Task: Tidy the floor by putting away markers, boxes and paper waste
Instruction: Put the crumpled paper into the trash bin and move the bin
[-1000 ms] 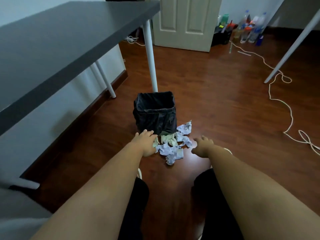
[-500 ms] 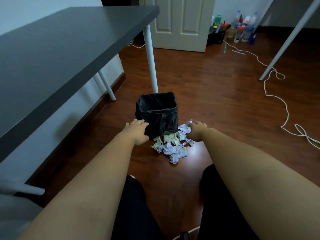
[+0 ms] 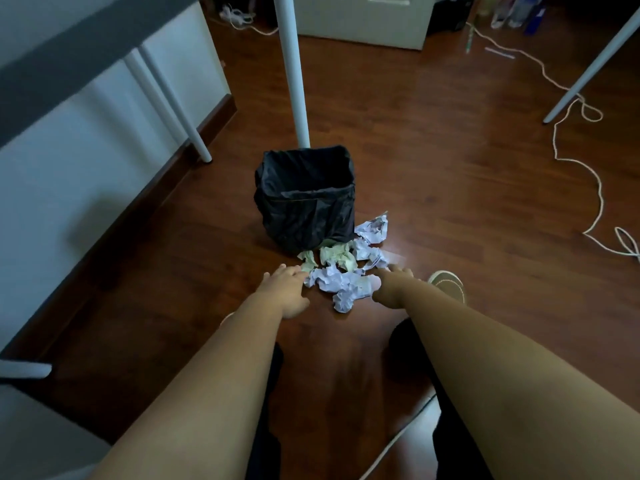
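A pile of crumpled paper, white and pale green, lies on the wooden floor just in front of a small bin lined with a black bag. My left hand rests at the pile's left edge, fingers spread and touching the nearest white ball. On the other side my right hand reaches in at the pile's right edge, its fingers against the paper; whether it grips any I cannot tell. Both forearms stretch forward from the bottom of the view.
A white table leg stands right behind the bin, and the dark tabletop hangs over the left. A white cord snakes across the floor on the right. Bottles stand by the door. My shoe is beside the pile.
Both hands have dropped from beside the bin down to the two sides of the paper pile. The camera has tilted lower and closer to the floor.
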